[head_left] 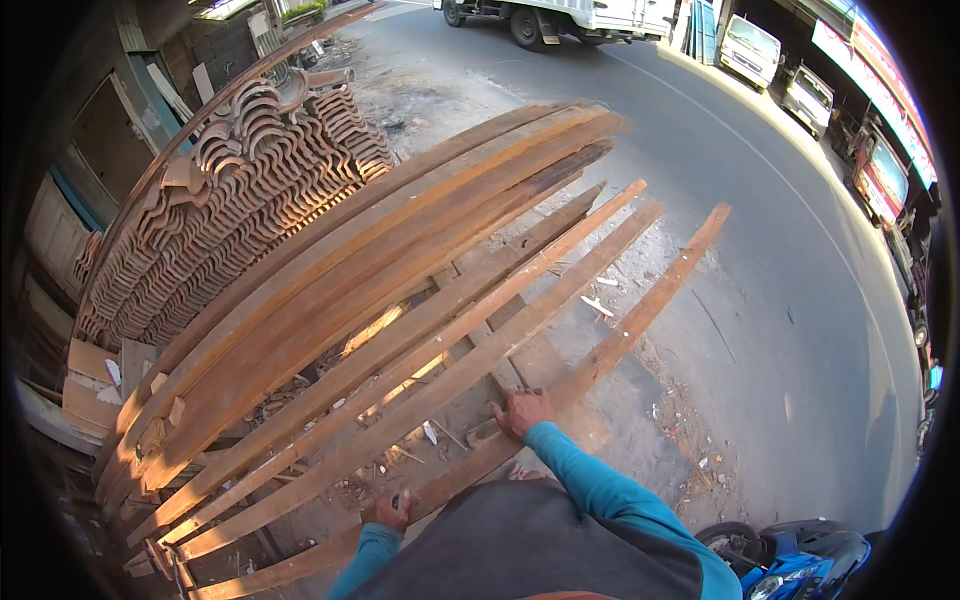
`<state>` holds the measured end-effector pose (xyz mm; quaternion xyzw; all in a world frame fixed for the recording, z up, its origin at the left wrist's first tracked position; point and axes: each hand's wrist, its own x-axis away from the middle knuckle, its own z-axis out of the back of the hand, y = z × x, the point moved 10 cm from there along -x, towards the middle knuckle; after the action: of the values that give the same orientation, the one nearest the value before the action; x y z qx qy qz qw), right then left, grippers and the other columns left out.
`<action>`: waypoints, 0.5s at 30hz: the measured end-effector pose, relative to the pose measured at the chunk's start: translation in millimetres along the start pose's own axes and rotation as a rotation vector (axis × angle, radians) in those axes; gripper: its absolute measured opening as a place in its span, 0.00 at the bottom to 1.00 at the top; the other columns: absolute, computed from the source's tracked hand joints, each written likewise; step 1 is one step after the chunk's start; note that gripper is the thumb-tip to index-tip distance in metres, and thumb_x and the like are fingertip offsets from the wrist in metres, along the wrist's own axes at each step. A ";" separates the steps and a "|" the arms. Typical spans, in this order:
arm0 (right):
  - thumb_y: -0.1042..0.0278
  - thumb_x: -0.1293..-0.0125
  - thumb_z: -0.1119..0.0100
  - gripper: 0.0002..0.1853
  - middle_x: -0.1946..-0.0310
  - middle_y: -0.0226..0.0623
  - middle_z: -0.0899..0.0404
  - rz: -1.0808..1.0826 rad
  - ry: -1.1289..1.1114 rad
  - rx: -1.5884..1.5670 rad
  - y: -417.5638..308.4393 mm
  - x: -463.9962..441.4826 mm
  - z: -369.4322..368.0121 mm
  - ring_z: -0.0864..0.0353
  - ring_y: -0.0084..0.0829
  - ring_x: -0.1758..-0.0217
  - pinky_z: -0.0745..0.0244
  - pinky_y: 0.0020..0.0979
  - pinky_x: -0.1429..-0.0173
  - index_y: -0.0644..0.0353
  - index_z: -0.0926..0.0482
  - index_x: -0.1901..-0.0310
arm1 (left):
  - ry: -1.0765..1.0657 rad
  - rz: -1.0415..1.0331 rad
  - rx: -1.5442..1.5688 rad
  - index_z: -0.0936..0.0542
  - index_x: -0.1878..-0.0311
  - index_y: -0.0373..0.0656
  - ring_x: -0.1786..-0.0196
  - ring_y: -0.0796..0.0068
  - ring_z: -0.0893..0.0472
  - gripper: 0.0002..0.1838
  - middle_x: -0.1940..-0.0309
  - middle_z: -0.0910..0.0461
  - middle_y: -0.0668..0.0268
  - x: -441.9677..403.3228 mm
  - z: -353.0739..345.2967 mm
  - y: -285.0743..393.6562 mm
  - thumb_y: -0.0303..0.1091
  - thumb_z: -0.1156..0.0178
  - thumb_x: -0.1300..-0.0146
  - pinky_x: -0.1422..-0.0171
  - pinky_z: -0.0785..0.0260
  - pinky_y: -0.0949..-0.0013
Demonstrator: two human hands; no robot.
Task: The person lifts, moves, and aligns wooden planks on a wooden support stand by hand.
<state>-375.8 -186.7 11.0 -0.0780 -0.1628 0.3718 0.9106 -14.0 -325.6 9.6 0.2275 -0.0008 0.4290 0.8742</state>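
Nearest to my body lies a long wooden beam (pixel 640 325), running from the lower left to the upper right. My right hand (pixel 524 412) rests on this beam near its middle, fingers bent over its far edge. Lower down, my left hand (pixel 388 510) is curled at the same beam, its fingers partly hidden. Beyond it, several more beams lie side by side, among them a narrow one (pixel 450 335) and a wide reddish-brown one (pixel 330 285). Cross timbers (pixel 505 315) show beneath them.
Stacked curved roof tiles (pixel 240 190) stand at the upper left. A blue motorbike (pixel 800 560) is at the lower right. A white truck (pixel 560 18) is on the road (pixel 760 240) at the top. Wood scraps and debris litter the ground.
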 end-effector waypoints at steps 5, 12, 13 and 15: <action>0.39 0.32 0.46 0.26 0.58 0.44 0.12 0.049 0.002 -0.001 3.7 -2.8 -15.9 0.16 0.42 0.46 0.34 0.48 0.36 0.56 0.19 0.53 | -0.087 -0.006 0.128 0.14 0.65 0.47 0.61 0.42 0.16 0.23 0.68 0.15 0.50 -8.2 -32.8 -32.3 0.56 0.45 0.31 0.57 0.26 0.45; 0.39 0.33 0.45 0.25 0.63 0.43 0.12 0.065 0.095 -0.029 3.1 -3.6 -19.8 0.13 0.44 0.54 0.31 0.50 0.39 0.56 0.18 0.56 | -0.079 0.033 -0.002 0.12 0.63 0.48 0.62 0.43 0.16 0.23 0.69 0.15 0.51 -2.5 -12.9 -7.5 0.55 0.49 0.29 0.57 0.26 0.46; 0.39 0.33 0.45 0.25 0.63 0.43 0.12 0.058 0.098 -0.029 2.9 -3.9 -17.7 0.13 0.44 0.54 0.31 0.50 0.39 0.56 0.18 0.56 | -0.082 0.026 -0.003 0.12 0.63 0.48 0.62 0.43 0.16 0.23 0.69 0.15 0.51 -2.6 -12.7 -7.9 0.55 0.49 0.29 0.57 0.26 0.46; 0.39 0.33 0.45 0.26 0.63 0.44 0.12 0.062 0.042 -0.033 2.2 -3.7 -18.7 0.13 0.44 0.55 0.30 0.50 0.39 0.57 0.18 0.56 | -0.134 -0.038 0.191 0.11 0.63 0.49 0.62 0.42 0.16 0.24 0.69 0.15 0.51 -4.4 -15.6 -0.5 0.56 0.49 0.29 0.57 0.26 0.45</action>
<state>-373.1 -188.1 -7.9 -0.1056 -0.1474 0.3955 0.9004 -19.5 -322.9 -5.5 0.3378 -0.0142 0.3945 0.8544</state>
